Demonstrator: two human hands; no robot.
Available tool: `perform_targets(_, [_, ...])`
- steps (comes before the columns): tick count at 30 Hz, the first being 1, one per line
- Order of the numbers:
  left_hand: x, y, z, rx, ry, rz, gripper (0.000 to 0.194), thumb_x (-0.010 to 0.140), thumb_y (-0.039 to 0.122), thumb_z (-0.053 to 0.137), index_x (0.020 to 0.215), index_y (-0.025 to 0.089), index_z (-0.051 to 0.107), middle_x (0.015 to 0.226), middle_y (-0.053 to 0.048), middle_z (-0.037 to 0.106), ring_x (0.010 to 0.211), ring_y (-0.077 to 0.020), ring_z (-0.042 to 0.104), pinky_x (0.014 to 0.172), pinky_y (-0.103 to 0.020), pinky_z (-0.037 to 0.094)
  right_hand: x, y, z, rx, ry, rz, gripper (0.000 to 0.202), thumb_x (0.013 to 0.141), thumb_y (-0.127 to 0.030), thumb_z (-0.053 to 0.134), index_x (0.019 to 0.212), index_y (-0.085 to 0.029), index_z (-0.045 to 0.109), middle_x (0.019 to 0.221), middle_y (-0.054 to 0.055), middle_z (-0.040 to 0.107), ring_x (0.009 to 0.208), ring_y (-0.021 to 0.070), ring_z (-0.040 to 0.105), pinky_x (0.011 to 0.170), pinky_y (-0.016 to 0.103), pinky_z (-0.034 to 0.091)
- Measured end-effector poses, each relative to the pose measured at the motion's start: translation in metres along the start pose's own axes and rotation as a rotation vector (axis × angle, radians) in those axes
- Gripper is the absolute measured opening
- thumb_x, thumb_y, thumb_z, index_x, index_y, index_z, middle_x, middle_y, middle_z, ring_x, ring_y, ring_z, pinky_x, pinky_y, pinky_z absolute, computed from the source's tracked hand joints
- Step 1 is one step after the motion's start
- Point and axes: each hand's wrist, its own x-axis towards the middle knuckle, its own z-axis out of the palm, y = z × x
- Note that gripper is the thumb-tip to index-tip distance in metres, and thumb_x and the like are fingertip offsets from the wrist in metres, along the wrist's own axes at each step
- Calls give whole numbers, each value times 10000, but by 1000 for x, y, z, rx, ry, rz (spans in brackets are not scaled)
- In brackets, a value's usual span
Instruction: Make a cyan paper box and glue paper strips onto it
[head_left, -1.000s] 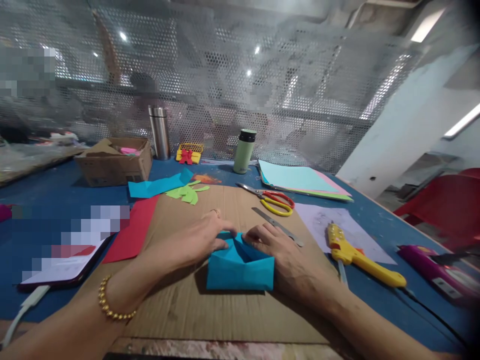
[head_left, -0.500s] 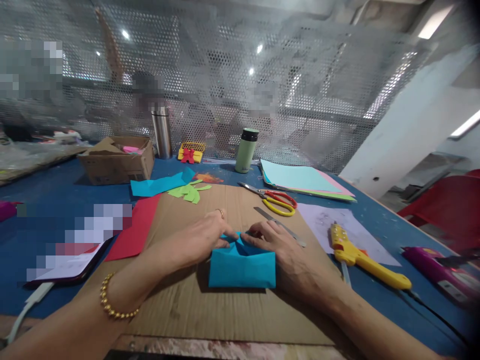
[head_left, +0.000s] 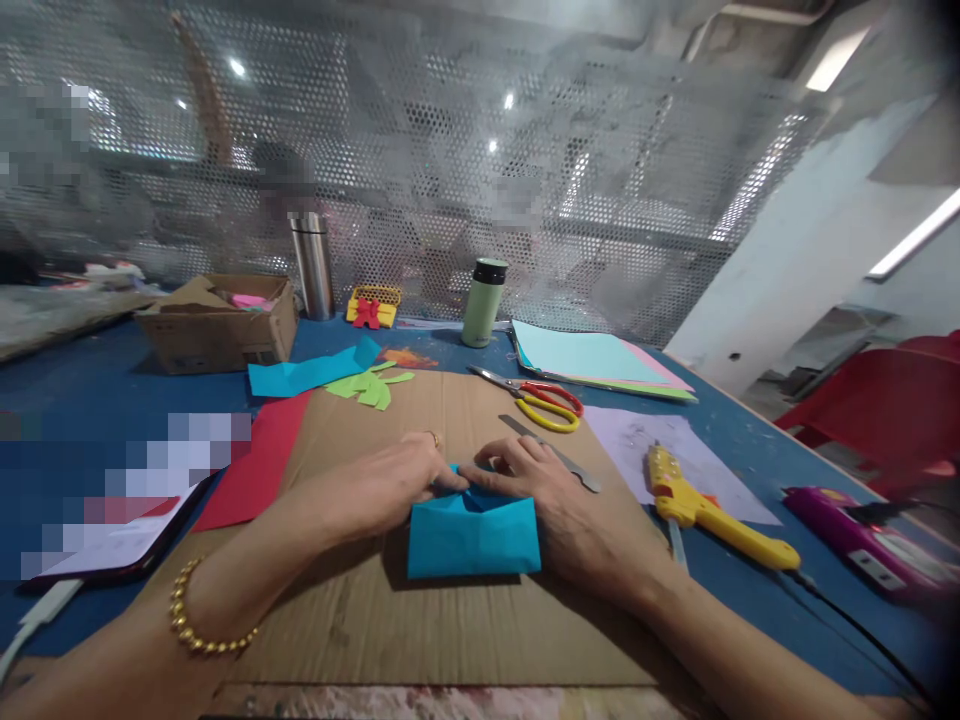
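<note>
I am looking out over a perforated screen [head_left: 420, 190], standing along the far side of a blue desk [head_left: 731, 430]. On the desk a large cardboard sheet [head_left: 360, 630] is serving as the work surface. A lilac sheet [head_left: 622, 425] is lying beside it on the right, with a yellow glue gun [head_left: 679, 500] resting on it, and a red sheet [head_left: 259, 465] is lying along the left. Scissors [head_left: 517, 386] are lying near the cardboard's far right corner.

Centred over the cardboard, both hands are working close together. The left hand [head_left: 397, 475] is closing its fingers on the far edge of the folded blue paper [head_left: 474, 540], and the right hand [head_left: 544, 495] is pinching that same edge from the other side. The paper is sitting on the cardboard with its near wall standing up, facing me.

I am judging the step in hand to be shaping or creasing the far wall; the fingers are hiding the fold itself. To my mind, the next move is calling for light, even pressure from both thumbs, so the crease is setting without the near wall buckling.

A thin metal strip [head_left: 577, 472] is lying just beyond the right hand.
</note>
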Motion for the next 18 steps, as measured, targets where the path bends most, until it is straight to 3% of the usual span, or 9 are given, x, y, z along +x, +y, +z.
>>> perform_targets(8, [-4,4,-2,51,14,7,336,969,285,485,1233,305,692,1075,-75,569,946,-229,535,856,-361,415,0,6,4,-34,27,3,393,1004,-251,519,1371,-370,593,1185,71,601,1044,241,529,926,422,451])
perform_targets(14, [0,6,-7,77,-29,27,339,991,343,452,1203,350,717,1048,-75,617,1033,-261,547,873,-377,407,-1,12,7,-25,30,0,371,998,-267,541,1347,-368,617,1182,69,599,1054,241,525,902,409,454])
perform_targets(18, [4,10,-15,104,-76,35,358,994,338,425,1138,337,753,890,-50,649,884,-224,569,817,-344,409,-2,11,6,-22,21,-2,349,1019,-288,502,1335,-370,628,1179,65,603,1067,230,534,917,400,459])
